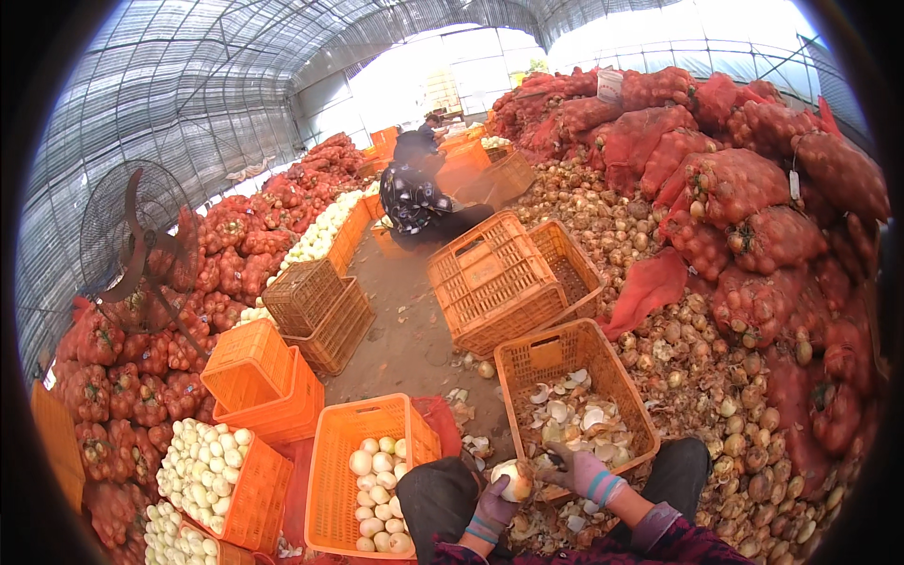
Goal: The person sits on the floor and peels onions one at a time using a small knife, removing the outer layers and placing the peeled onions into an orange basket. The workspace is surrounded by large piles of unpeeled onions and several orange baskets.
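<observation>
My left hand [496,506], in a purplish glove with a striped cuff, holds a partly peeled onion [512,480] near my knees. Just right of it, my right hand [579,472], gloved alike, has its fingers curled round a small dark object whose kind I cannot tell. Beyond my hands lies an orange plastic crate [503,395] holding onion skins and scraps [586,417]. To the left of my knee, another orange crate [319,480] contains peeled onions [381,487]. Unpeeled onions [734,445] lie heaped at my right.
Red mesh sacks of onions [741,183] rise at right, more [233,240] at left. Stacked crates [494,275] stand ahead, others [261,374] left, beside a full crate [240,494]. A large fan [141,247] stands far left. A person [413,198] sits ahead, another beyond.
</observation>
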Demonstrator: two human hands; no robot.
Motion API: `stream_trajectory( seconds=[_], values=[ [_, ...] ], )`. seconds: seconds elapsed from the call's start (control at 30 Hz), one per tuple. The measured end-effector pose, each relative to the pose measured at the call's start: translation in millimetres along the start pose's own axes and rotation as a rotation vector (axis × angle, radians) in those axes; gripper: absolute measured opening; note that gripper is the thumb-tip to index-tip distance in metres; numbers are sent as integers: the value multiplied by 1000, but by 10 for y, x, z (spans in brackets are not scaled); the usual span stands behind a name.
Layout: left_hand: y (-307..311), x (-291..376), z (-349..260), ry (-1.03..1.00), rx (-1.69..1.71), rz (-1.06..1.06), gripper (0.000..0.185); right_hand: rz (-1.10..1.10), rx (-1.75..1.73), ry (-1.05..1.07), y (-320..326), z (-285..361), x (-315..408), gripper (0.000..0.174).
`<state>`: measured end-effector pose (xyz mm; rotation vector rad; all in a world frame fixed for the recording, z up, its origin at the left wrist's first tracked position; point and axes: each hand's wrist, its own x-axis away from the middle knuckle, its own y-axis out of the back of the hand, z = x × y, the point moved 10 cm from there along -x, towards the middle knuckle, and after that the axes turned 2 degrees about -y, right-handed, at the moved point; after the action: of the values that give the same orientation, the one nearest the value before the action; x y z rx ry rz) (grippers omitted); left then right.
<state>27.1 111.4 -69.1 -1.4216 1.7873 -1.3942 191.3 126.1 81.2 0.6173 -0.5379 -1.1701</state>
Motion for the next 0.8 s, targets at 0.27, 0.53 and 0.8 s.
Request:
stream_trajectory(
  seconds=[0.27,0.53,0.8],
  values=[
    [-431,296,-199,-129,-649,-203,48,70,-33,-113,-540,39,31,78],
    [327,84,-123,-153,-822,-343,60,0,-301,-186,-728,-438,-5,74],
    [-41,-52,205,89,-228,109,70,-17,-523,-257,-464,-614,-60,53]
  ],
)
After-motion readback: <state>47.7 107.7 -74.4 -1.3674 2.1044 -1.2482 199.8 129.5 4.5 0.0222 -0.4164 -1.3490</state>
